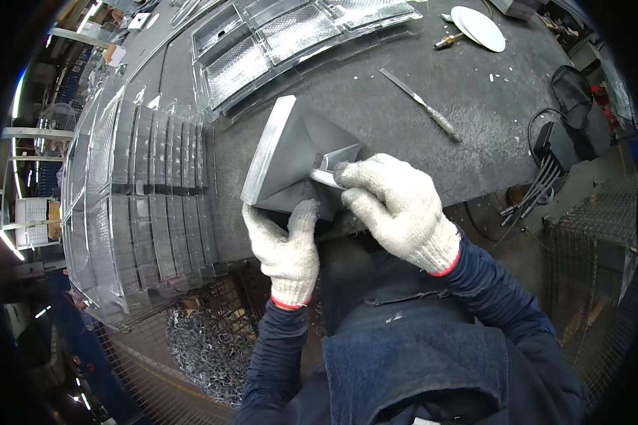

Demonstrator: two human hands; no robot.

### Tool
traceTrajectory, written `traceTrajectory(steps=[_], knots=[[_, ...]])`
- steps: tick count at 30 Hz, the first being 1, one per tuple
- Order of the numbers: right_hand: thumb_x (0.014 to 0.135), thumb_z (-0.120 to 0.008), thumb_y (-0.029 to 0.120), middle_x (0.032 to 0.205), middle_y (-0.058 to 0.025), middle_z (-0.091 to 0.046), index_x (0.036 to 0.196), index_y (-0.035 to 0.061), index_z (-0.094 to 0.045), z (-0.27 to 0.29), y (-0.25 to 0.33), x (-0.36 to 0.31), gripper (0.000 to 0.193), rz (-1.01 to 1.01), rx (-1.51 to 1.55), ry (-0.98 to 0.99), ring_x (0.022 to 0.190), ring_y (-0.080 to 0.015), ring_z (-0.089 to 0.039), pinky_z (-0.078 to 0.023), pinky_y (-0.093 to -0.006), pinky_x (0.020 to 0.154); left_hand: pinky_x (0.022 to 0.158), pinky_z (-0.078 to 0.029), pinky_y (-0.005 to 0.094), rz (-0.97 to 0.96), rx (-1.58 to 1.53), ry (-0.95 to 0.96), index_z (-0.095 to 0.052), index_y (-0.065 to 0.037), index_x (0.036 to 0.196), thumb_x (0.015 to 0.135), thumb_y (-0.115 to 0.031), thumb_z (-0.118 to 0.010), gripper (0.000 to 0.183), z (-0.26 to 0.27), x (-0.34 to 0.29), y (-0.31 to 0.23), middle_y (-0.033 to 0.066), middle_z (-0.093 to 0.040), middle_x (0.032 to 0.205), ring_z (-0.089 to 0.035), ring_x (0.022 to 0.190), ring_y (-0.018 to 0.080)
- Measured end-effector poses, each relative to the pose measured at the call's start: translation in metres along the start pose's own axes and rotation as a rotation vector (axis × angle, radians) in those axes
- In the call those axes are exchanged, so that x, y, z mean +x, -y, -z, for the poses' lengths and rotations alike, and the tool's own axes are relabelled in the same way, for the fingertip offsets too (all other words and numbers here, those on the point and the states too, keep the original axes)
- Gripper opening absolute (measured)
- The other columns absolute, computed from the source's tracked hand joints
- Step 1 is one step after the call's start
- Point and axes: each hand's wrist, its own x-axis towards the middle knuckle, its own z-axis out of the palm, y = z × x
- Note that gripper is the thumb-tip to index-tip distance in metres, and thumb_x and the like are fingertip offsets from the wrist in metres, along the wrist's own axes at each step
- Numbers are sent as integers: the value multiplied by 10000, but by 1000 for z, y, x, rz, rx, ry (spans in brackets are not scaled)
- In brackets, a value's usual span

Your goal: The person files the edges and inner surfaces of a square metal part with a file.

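The angular grey metal piece (276,159) was to the left of the file-like tool (424,106) and nearer the wearer, above the near part of the tabletop (468,159); whether its underside touched the surface could not be told. The left hand (287,251), nearer the wearer than the file-like tool and to its left, was curled around the piece's lower edge, thumb on the near side, other fingers largely hidden. The right hand (404,209), directly on the wearer's side of the file-like tool, was nearly closed, thumb and fingertips pinching a narrow pale strip (326,178) set against the piece; whether the strip was separate or part of it was unclear.

Handling it well, in my judgement, called for a firm left grip, so that the piece could not twist under the right hand's force, with light, even pressure along the strip. Fingertips were best clear of the rims, which could be sharp. The shiny frame (237,74), beyond and left of the file-like tool, deserved room, since a swinging corner might knock it.
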Motion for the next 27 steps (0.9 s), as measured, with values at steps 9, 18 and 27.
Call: traceTrajectory(steps=[9,18,27], knots=[[892,-847,93,995,-130,-732,1178,106,-786,11,-5,24,293,122,-111,-41,900,-356,-747,-607,-437,815,1077,-572,396,-56,239,396,-603,111,1513,950,-217,-800,681,8,80,-101,216,-759,1289,-727,1175,254],[920,-797,149,822,-70,-681,1138,140,-737,-7,-35,19,226,256,-215,53,763,-292,-728,-575,-430,710,1047,-573,343,33,365,604,-596,125,1558,1036,-187,-751,628,-19,109,-103,169,-789,1256,-731,1135,184],[960,-759,104,761,-96,-672,1115,128,-695,-20,-32,20,169,123,-123,-3,693,-321,-721,-580,-440,672,1001,-603,348,-42,383,569,-596,119,1546,1038,-181,-741,607,-24,102,-93,212,-780,1256,-757,1099,218]])
